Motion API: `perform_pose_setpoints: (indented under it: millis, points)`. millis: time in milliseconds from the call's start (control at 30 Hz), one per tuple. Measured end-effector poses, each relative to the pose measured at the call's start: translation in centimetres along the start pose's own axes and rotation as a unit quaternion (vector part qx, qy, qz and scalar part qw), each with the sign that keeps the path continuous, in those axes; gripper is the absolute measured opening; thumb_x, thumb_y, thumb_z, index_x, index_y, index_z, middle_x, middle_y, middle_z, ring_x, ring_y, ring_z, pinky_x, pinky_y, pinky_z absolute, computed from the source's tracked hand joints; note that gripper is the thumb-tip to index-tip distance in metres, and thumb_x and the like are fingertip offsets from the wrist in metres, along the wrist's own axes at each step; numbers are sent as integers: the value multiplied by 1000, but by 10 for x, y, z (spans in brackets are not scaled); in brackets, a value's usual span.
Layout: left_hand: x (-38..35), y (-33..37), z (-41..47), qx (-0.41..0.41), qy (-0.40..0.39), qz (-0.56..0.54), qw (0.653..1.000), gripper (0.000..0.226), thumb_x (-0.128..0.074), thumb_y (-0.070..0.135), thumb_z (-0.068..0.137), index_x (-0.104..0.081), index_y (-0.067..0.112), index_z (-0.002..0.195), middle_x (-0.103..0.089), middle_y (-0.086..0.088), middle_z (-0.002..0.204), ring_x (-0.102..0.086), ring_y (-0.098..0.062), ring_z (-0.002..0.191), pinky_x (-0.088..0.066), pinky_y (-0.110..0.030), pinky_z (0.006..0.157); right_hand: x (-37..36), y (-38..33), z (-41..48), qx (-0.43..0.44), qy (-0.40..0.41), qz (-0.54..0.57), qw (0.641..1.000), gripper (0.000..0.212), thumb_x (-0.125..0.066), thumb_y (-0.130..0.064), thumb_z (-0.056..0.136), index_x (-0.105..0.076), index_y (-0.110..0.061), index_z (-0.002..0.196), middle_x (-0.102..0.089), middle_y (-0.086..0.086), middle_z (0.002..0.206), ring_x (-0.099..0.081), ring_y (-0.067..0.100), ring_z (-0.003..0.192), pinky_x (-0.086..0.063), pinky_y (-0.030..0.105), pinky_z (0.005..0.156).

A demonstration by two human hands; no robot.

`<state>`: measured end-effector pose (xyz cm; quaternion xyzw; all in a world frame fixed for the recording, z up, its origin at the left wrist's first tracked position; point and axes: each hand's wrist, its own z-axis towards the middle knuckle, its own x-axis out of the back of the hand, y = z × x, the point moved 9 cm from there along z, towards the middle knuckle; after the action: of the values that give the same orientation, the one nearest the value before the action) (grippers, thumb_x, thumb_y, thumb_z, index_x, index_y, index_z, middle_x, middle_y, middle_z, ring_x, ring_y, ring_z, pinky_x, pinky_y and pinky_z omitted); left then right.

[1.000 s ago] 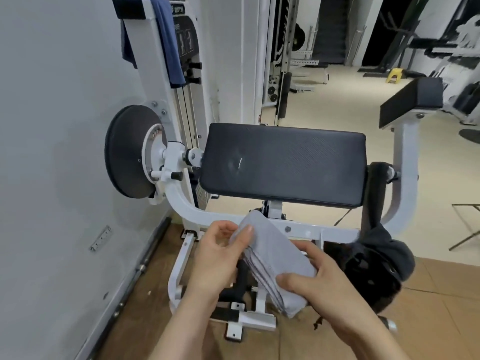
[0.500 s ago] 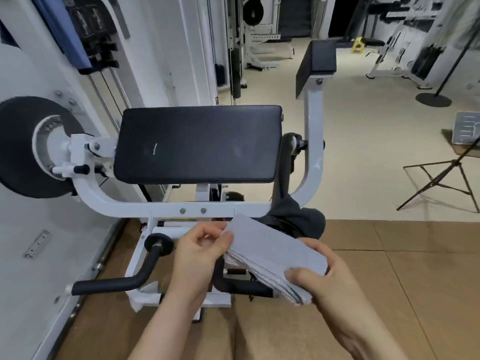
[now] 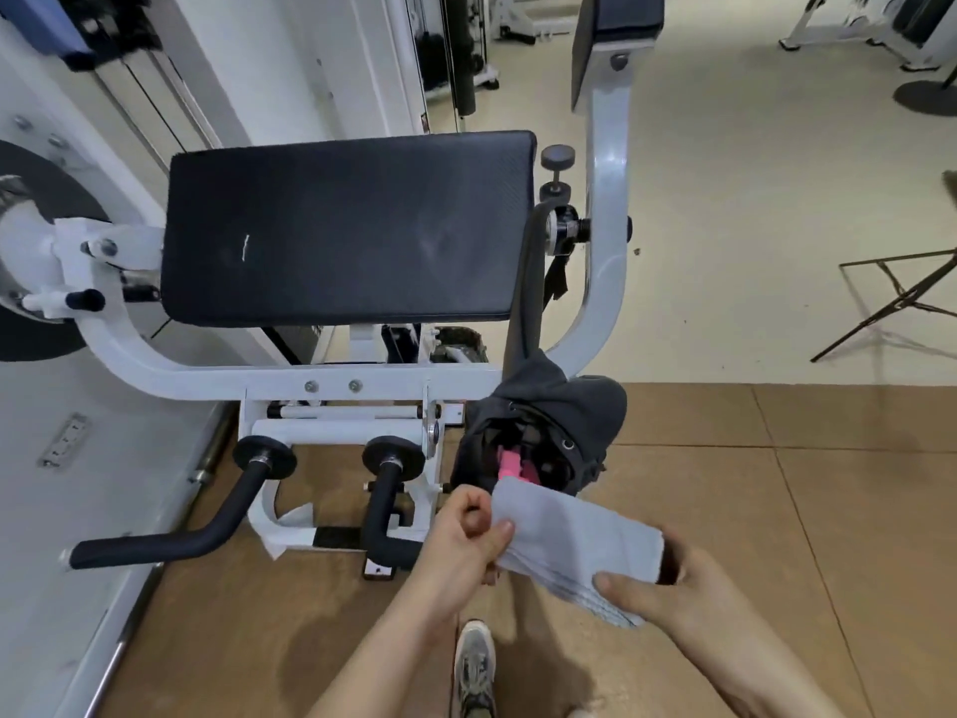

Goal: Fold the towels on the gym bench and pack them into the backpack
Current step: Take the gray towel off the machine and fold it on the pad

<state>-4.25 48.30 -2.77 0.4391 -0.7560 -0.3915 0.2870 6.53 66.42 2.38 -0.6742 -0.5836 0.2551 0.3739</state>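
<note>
Towel (image 3: 575, 544), grey and folded into a thick pad, is held in the air between both hands, just near of the backpack (image 3: 549, 432) and above the brown floor (image 3: 777, 510). Its layered edges show at the near side; how many folds it has cannot be counted.

Head view: the left hand (image 3: 466, 536) pinches the towel's left end, thumb on top and fingers curled below, mostly hidden. The right hand (image 3: 668, 588) grips the right end, thumb on the near edge; its fingers go under the cloth and only their tips show past the far right corner.

The backpack, dark grey, hangs by a strap from the right side of the white frame (image 3: 310, 378), its mouth open toward the camera. Something pink (image 3: 512, 466) sits inside, too small and shadowed to identify. The towel's far corner overlaps the bag's lower edge, so whether they touch cannot be told.

Far of the hands, the bench pad (image 3: 342, 230) is black and bare, with a small white mark. A blue cloth (image 3: 46, 23) at the top left is cut off by the picture's edge and blurred. A black disc (image 3: 31, 251) on the left is also cut off. One shoe (image 3: 474, 665) shows between the forearms at the near edge. A black stand (image 3: 901, 298) at far right is partly out of frame.
</note>
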Motion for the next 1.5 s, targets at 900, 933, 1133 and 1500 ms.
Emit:
perform_pose_setpoints:
  millis: [900, 933, 1133, 1500]
  points:
    - [44, 75, 55, 3, 77, 73, 994, 50, -48, 5, 86, -67, 35, 121, -68, 12, 109, -62, 4, 66, -48, -15, 64, -47, -89, 118, 201, -30, -596, 777, 41, -61, -9, 82, -56, -24, 119, -57, 1, 109, -57, 23, 103, -39, 26, 71]
    - [45, 75, 54, 6, 76, 72, 994, 50, -48, 5, 86, -67, 35, 121, -70, 10, 105, -63, -4, 65, -46, -18, 63, -47, -84, 119, 185, -56, -616, 764, 39, -60, -8, 82, -57, -23, 119, -59, 2, 110, -58, 23, 103, -38, 25, 71]
    - [41, 75, 52, 15, 71, 85, 994, 52, -49, -1, 84, -67, 31, 121, -65, 22, 87, -61, -5, 71, -50, -21, 68, -50, -68, 124, 113, -134, -604, 777, 30, -56, -1, 81, -57, -24, 100, -64, 5, 103, -61, 27, 92, -45, 31, 66]
    - [47, 73, 69, 44, 32, 215, 975, 53, -41, 1, 82, -66, 29, 120, -66, -6, 120, -63, -31, 106, -52, -34, 82, -83, -49, 85, 187, -103, -569, 794, 42, -68, -37, 77, -43, -30, 111, -53, -3, 107, -45, 18, 97, -45, 33, 72]
